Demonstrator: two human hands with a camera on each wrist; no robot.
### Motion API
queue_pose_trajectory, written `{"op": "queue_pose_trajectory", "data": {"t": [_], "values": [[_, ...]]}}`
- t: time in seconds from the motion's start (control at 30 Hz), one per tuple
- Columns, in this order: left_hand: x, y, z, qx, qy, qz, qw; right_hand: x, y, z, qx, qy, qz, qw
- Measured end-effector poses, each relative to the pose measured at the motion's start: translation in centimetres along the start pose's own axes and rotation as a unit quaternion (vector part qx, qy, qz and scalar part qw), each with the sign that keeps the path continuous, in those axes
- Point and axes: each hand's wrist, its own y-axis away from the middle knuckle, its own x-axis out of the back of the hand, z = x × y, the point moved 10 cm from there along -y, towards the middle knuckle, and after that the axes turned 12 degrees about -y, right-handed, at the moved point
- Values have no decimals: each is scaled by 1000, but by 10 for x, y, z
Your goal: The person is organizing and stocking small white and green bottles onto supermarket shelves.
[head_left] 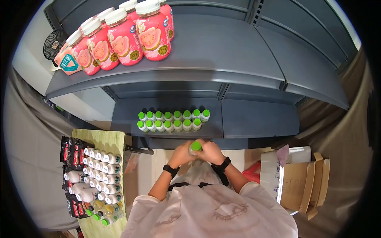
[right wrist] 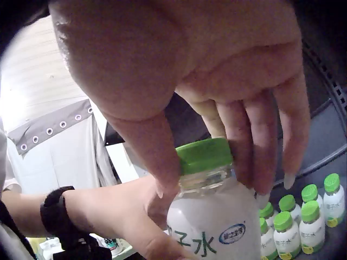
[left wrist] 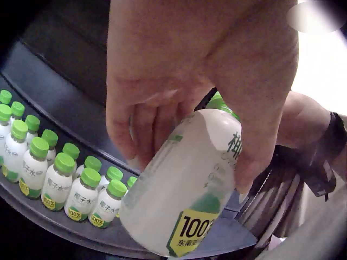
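Observation:
Between both hands, in front of the body, is a small white bottle (left wrist: 173, 179) of coconut water with a green cap (right wrist: 205, 155). My left hand (head_left: 181, 154) grips the bottle's body, thumb on one side and fingers on the other. At the top, my right hand (head_left: 211, 152) pinches the cap and neck between thumb and fingers. The cap sits on the neck. Just beyond the hands, two rows of matching green-capped bottles (head_left: 168, 126) stand upright on the lower shelf (head_left: 258, 118).
Large pink bottles (head_left: 152, 35) stand on the upper shelf (head_left: 222, 47) at left, near a small fan (head_left: 54, 44). A side table (head_left: 115, 139) at left carries white-capped bottles (head_left: 113, 168), several lying bottles and black packets (head_left: 67, 148). An open cardboard box (head_left: 295, 186) is at right.

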Motion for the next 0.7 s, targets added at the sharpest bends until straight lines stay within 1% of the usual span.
{"op": "queue_pose_trajectory", "data": {"t": [0.03, 0.07, 0.17, 0.2, 0.27, 0.4, 0.47, 0.53, 0.57, 0.67, 0.7], "values": [[-6, -11, -3, 6, -2, -5, 1000, 2, -6, 11, -8, 8, -2, 1000], [-12, -21, -5, 1, 1, -8, 1000, 7, -11, 19, 5, 12, 8, 1000], [-36, -56, -16, -10, 8, -25, 1000, 21, -28, 53, -12, 7, 39, 999], [-46, -68, -21, -11, 7, -33, 999, 24, -34, 66, -2, 14, 48, 999], [-59, -91, -22, -19, 14, -49, 999, 33, -46, 85, -22, 33, 44, 998], [-86, -127, -32, -51, 3, -37, 998, 43, -64, 120, -37, 29, 34, 998], [-90, -140, -33, -36, 19, -40, 998, 50, -72, 133, -61, 28, 27, 997], [-96, -148, -37, -22, 25, -31, 999, 55, -78, 141, -46, 15, 29, 998], [-100, -151, -37, -24, 34, -40, 998, 58, -82, 144, -37, 9, 31, 999], [-108, -156, -37, -27, 55, -57, 996, 49, -94, 166, -21, -6, -25, 999], [-111, -155, -40, -26, 57, -56, 996, 48, -94, 166, -29, -10, -38, 999]]}}
